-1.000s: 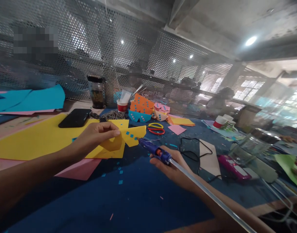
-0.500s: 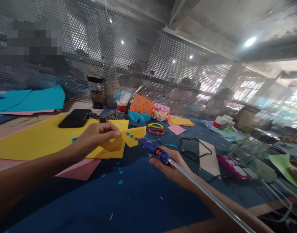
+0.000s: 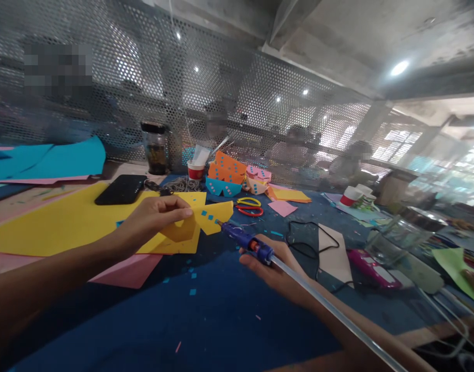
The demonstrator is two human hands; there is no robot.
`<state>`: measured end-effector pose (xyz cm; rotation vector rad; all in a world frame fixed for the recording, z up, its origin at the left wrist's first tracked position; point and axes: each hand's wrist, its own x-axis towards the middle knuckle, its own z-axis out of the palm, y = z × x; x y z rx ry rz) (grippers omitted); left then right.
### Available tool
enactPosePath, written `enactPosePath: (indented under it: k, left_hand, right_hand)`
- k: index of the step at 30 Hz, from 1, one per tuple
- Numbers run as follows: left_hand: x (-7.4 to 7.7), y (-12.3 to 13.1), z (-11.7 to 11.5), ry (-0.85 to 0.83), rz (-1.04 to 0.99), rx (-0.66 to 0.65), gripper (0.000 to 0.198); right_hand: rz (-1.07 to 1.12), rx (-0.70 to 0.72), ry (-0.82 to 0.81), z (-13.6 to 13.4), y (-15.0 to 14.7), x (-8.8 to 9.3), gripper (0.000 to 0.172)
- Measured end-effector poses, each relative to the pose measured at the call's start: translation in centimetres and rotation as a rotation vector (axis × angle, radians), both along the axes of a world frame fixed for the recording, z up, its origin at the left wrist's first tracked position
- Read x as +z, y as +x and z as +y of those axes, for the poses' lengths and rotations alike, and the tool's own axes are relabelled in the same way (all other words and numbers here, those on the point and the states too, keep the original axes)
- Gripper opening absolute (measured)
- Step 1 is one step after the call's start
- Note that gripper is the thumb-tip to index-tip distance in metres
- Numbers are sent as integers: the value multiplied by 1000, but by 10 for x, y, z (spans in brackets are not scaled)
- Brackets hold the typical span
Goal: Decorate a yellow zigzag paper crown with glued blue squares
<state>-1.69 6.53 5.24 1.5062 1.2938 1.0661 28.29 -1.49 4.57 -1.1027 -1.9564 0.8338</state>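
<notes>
My left hand [image 3: 163, 217] pinches a folded yellow paper piece [image 3: 217, 211] between thumb and fingers. Several small blue paper squares [image 3: 204, 213] sit on its face. My right hand [image 3: 273, 258] is wrapped round a blue glue gun [image 3: 240, 236], with a long clear glue stick [image 3: 322, 292] running out of its back end. The gun's nozzle is at the lower edge of the yellow piece, close to the blue squares; whether it touches cannot be made out. Loose blue squares [image 3: 193, 292] lie on the dark blue tabletop [image 3: 221, 320] below.
Yellow sheets [image 3: 66, 222] and a black phone [image 3: 121, 189] lie at left. Behind stand a lidded jar [image 3: 154, 150], a red-white cup [image 3: 196, 169] and folded orange pieces [image 3: 227, 168]. Scissors [image 3: 249, 206], a black cord [image 3: 314, 253], a magenta device [image 3: 374, 268] and a glass jar [image 3: 403, 235] are right.
Both hands keep almost the same pose. The glue gun's nozzle has shifted very slightly at the yellow paper's edge, and the camera view has moved a little.
</notes>
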Motion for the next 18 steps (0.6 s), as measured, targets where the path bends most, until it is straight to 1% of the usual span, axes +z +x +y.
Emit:
enactPosePath:
  k: [6, 12, 18]
  left_hand:
    - [-3, -3, 2, 14, -18, -35, 39]
    - [-4, -4, 5, 9, -17, -11, 40]
    - [-2, -3, 2, 24, 2, -6, 40]
  right_hand:
    - [-39, -16, -9, 2, 0, -1, 34]
    - [-48, -21, -7, 2, 1, -1, 33]
    - [-2, -6, 1, 1, 0, -2, 32]
